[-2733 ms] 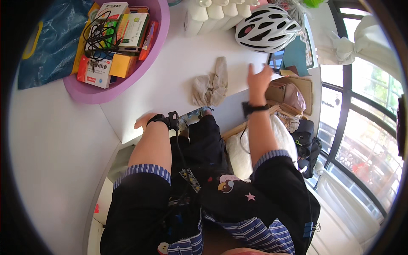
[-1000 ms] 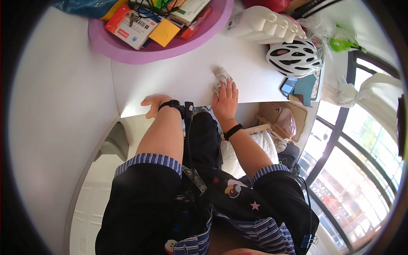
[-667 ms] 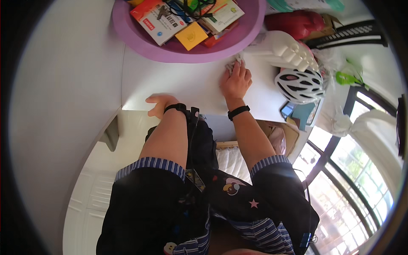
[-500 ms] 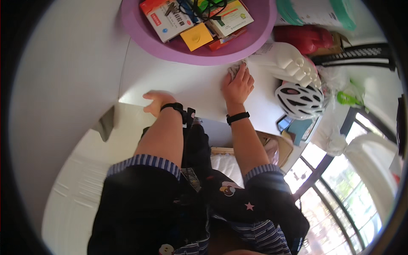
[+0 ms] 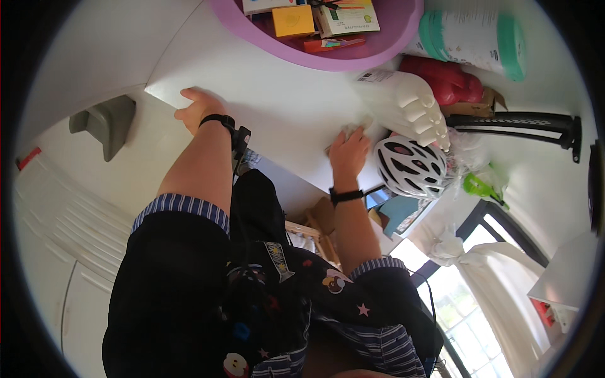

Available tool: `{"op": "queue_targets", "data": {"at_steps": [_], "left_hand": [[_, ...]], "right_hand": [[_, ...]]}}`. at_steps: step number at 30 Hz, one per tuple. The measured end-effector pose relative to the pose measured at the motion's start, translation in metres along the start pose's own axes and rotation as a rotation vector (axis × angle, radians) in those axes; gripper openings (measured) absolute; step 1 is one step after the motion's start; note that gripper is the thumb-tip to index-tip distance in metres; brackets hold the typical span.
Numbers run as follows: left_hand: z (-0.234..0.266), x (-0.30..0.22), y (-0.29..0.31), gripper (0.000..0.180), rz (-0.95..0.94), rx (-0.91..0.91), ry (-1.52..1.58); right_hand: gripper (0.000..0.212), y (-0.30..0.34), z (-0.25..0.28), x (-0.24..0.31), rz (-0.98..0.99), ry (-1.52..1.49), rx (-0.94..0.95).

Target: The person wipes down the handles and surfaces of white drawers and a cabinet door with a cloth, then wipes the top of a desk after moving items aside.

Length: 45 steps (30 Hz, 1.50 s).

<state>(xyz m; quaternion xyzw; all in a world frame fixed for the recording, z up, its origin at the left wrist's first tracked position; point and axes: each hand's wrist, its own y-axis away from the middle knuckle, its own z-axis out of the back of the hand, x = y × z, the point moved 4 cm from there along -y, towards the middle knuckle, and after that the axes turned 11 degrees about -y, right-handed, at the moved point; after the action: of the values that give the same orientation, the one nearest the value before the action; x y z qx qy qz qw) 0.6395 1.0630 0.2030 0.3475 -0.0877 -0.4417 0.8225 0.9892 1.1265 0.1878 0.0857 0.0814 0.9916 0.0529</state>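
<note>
Worn on the head, looking steeply down over both forearms. Close above the white bench [image 5: 283, 107]. Fisheye, edges bending toward the rim.

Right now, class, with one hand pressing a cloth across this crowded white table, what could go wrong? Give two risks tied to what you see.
1. The right hand presses the cloth close beside the white bicycle helmet, which sits near the table's edge; a wide sweep might nudge it off.
2. The pack of white rolls lies right next to the cloth, so it could get pushed into the purple tray.
The left hand grips the table's corner, which probably steadies the reach.
</note>
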Motion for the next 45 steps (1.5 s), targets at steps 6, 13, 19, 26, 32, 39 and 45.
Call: {"op": "queue_targets", "data": {"at_steps": [6, 13, 19, 26, 32, 39, 45], "left_hand": [[-0.007, 0.006, -0.02, 0.075, -0.025, -0.038, 0.008], [-0.008, 0.011, -0.03, 0.073, -0.04, -0.026, 0.009], [0.004, 0.013, -0.017, 0.075, -0.073, 0.037, 0.099], [0.0, 0.016, -0.018, 0.078, -0.129, 0.091, 0.139], [-0.001, 0.018, -0.024, 0.072, -0.133, 0.009, 0.051], [-0.005, 0.019, -0.02, 0.076, -0.173, 0.031, 0.067], [-0.023, 0.021, -0.027, 0.069, -0.179, -0.033, 0.092]], "right_hand": [[0.069, 0.045, -0.017, -0.014, 0.256, 0.012, 0.028], [0.061, -0.042, -0.015, 0.034, 0.321, 0.114, -0.016], [0.056, -0.055, -0.016, 0.035, 0.316, 0.01, -0.039], [0.057, -0.005, -0.011, 0.03, 0.282, -0.04, 0.057], [0.053, 0.092, -0.005, 0.024, 0.295, -0.188, 0.278], [0.043, 0.079, -0.026, -0.005, 0.379, 0.021, -0.118], [0.061, 0.012, -0.032, 0.011, 0.263, -0.089, -0.293]]}}
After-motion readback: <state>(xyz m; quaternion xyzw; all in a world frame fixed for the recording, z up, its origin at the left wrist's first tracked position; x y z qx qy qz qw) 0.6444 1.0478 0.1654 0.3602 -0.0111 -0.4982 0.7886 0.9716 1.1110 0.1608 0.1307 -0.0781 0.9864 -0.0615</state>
